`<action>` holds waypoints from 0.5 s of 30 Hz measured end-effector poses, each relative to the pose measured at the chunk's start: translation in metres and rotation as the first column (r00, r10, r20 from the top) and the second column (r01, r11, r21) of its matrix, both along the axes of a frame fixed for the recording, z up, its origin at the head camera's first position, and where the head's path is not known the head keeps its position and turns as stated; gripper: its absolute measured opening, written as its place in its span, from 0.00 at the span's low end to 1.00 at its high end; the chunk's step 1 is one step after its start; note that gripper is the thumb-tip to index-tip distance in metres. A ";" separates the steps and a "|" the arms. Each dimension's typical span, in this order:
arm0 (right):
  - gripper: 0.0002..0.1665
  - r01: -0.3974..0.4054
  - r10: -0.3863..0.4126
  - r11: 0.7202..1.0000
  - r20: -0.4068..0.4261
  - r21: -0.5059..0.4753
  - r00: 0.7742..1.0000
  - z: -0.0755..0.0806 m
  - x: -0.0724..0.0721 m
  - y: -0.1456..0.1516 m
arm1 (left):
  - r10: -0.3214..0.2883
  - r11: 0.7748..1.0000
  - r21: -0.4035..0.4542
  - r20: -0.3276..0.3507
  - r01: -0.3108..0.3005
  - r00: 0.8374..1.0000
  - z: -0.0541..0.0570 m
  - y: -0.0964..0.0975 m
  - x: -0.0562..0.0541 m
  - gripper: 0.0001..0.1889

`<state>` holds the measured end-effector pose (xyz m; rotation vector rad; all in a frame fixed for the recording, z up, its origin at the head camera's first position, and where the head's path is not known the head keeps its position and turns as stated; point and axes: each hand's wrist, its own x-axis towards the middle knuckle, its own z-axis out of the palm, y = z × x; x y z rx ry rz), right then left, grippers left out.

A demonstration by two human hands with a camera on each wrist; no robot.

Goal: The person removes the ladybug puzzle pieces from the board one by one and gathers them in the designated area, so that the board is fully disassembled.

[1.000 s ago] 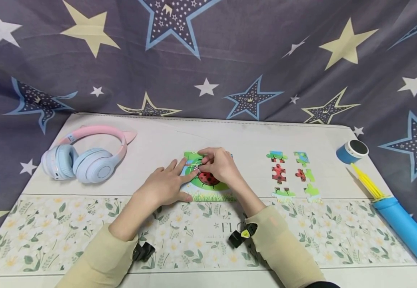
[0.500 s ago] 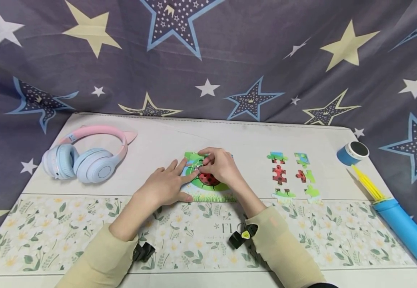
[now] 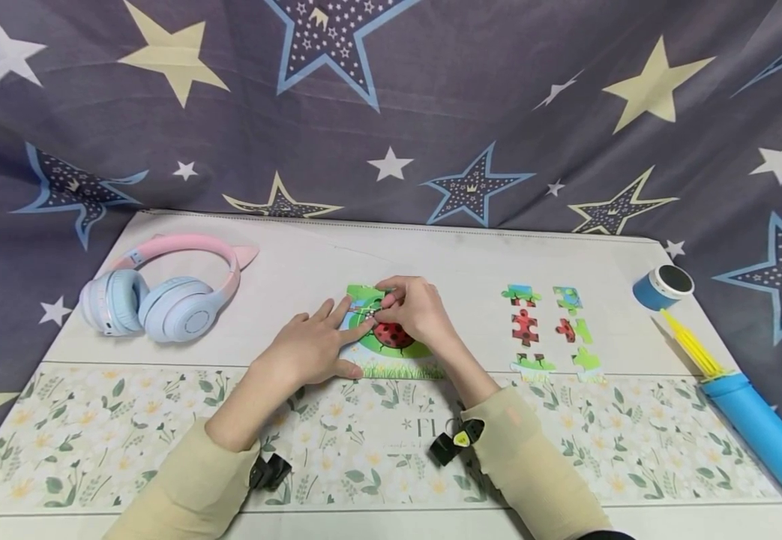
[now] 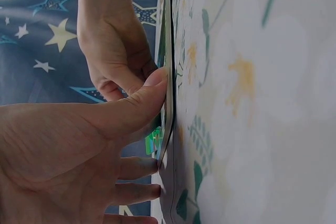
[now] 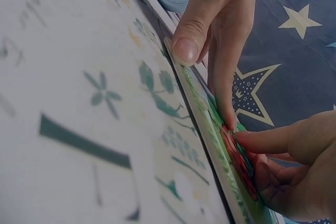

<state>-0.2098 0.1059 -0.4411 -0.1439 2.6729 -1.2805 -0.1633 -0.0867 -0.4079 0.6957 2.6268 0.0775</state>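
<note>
A ladybug jigsaw puzzle (image 3: 397, 370) lies flat in the middle of the table, with green grass along its front edge. My left hand (image 3: 311, 346) rests over its left side, fingers spread; the thumb touches the front left corner and the index fingertip presses near the ladybug's head. From the right, my right hand (image 3: 416, 309) bends over the puzzle and pinches a jigsaw piece by the ladybug's head, mostly hidden under the fingers. In the right wrist view, the right thumb (image 5: 265, 141) meets the left index fingertip at the red ladybug picture (image 5: 239, 158).
Several loose jigsaw pieces (image 3: 524, 328) lie in two columns to the right. Pink and blue headphones (image 3: 184, 309) sit at the left. A blue and white cylinder (image 3: 663, 286) and a blue tube with a yellow tip (image 3: 762, 439) are at the right. A starry curtain (image 3: 391, 112) hangs behind.
My right fingertips have shifted very slightly to the right over the puzzle. The left hand and the loose pieces stay as they were.
</note>
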 end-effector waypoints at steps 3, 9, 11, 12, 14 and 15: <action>0.25 -0.002 0.002 1.000 0.004 -0.006 1.000 0.001 0.000 0.001 | -0.002 1.000 0.001 -0.004 0.002 1.000 0.000 0.000 0.000 0.42; 0.26 -0.015 0.015 1.000 0.009 -0.021 1.000 0.000 -0.002 0.004 | -0.003 1.000 0.003 -0.008 0.003 1.000 0.000 0.000 0.000 0.42; 0.26 -0.021 0.021 1.000 0.009 -0.020 1.000 0.000 -0.003 0.004 | -0.002 1.000 0.005 -0.007 0.002 1.000 0.000 0.000 0.000 0.42; 0.26 -0.025 0.025 1.000 0.007 -0.016 1.000 0.000 -0.003 0.005 | 0.000 1.000 0.006 -0.007 0.000 1.000 0.000 0.000 0.000 0.42; 0.26 -0.035 0.035 0.999 0.000 -0.005 0.999 0.001 -0.003 0.004 | 0.000 1.000 0.007 -0.008 0.001 1.000 0.000 -0.001 0.000 0.42; 0.26 -0.042 0.042 0.999 -0.007 0.001 0.999 0.001 -0.002 0.004 | 0.000 1.000 0.008 -0.008 0.000 1.000 0.000 -0.001 0.000 0.42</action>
